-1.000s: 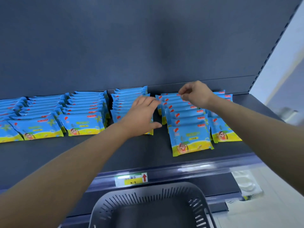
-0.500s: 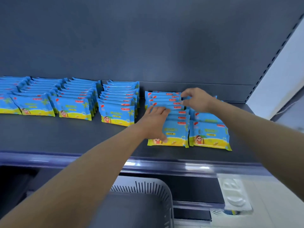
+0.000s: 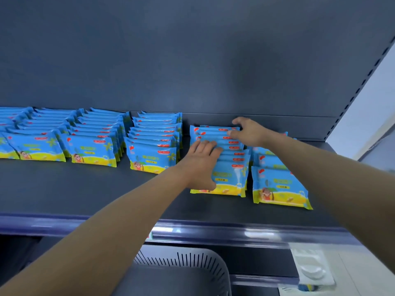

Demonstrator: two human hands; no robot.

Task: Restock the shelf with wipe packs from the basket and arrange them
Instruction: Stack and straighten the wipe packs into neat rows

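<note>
**Inspector:** Which step is in hand?

**Checker:** Arranging, in my judgement, not loading. Both hands are on one row (image 3: 232, 155) of packs (image 3: 229, 182) near the right end of the shelf (image 3: 106, 189), and neither hand carries a pack. The basket (image 3: 181, 265) sits below the shelf's front edge. The part of it in view shows no packs.

**Inspector:** Left hand?

**Checker:** The left hand (image 3: 201, 165) lies flat on the row's front half. Its fingers (image 3: 210, 146) are straight and close together, pressing on the overlapped packs, with the thumb down toward the front one. It grips nothing.

**Inspector:** Right hand?

**Checker:** The right hand (image 3: 248, 133) is at the back of the row, near the shelf's back wall. Its fingers (image 3: 232, 133) are bent over the rear packs (image 3: 211, 130), with the thumb raised behind them. It appears to hold them as a bundle, but the contact under the palm is hidden.

**Inspector:** What does good execution require?

**Checker:** Steady the front with the flat hand while the other squares the rear packs, so the overlap comes out even. This row appears nearer the front edge than the rows (image 3: 154, 144) to its left, so I would push it back into line. Leave a gap beside the end row (image 3: 280, 186), and press lightly, since film packs likely slide and fan.
</note>
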